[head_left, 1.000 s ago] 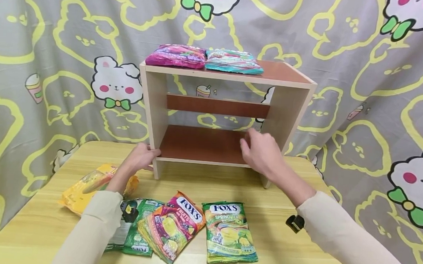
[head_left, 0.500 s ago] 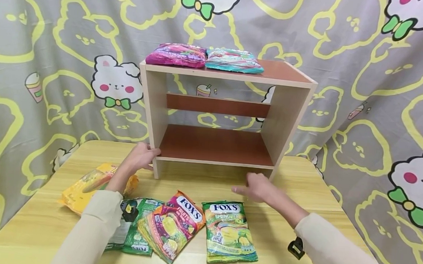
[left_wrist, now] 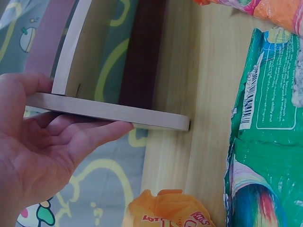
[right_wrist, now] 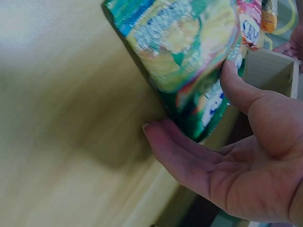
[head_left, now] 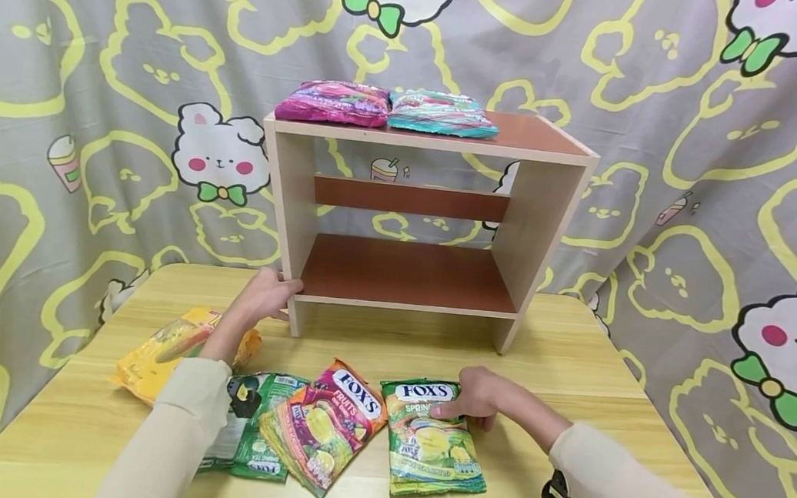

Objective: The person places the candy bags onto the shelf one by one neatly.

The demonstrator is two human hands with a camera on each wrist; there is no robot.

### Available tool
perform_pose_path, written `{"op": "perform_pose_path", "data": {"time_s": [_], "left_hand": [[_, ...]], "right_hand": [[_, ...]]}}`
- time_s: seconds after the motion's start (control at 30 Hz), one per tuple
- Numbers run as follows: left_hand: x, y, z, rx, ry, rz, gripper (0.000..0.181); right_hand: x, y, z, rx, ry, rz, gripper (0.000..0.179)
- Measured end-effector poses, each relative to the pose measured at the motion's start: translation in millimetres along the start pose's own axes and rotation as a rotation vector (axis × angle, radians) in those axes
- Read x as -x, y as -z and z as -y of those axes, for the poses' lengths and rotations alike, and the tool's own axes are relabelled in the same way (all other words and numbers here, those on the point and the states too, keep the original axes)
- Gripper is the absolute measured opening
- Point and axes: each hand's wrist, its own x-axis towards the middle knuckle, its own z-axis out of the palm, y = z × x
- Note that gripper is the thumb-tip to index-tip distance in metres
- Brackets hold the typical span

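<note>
My left hand (head_left: 266,295) grips the left side panel of a small wooden shelf (head_left: 283,218) near the lower board, with the thumb on its front and inner side and the fingers along its outer face. My right hand (head_left: 481,397) is at the upper right edge of a green Fox's Spring Tea candy bag (head_left: 429,452) lying on the table. In the right wrist view, the thumb (right_wrist: 236,87) lies over the bag's face, while the other fingers extend loosely along its edge, close to the tabletop.
A red-and-orange Fox's Fruits bag (head_left: 330,429) overlaps a face-down green bag (head_left: 264,432). Left of them lies a yellow bag (head_left: 154,363), partly behind my left forearm. Purple (head_left: 335,104) and teal (head_left: 442,115) bags rest on the shelf top. A patterned curtain (head_left: 653,182) hangs behind.
My right hand has come down from in front of the shelf's lower board to the Spring Tea bag. The left hand keeps its hold on the shelf, and the bags have stayed put.
</note>
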Motion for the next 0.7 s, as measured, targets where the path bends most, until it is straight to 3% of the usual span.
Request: {"op": "perform_pose_path", "data": {"time_s": [0.37, 0.7], "left_hand": [[-0.3, 0.7, 0.2, -0.016, 0.014, -0.003, 0.054], [-0.2, 0.7, -0.7, -0.015, 0.012, -0.005, 0.051]], "right_hand": [[-3.8, -6, 2, -0.070, -0.027, 0.019, 0.048], [-10.0, 2, -9, -0.062, -0.041, -0.097, 0.047]]}}
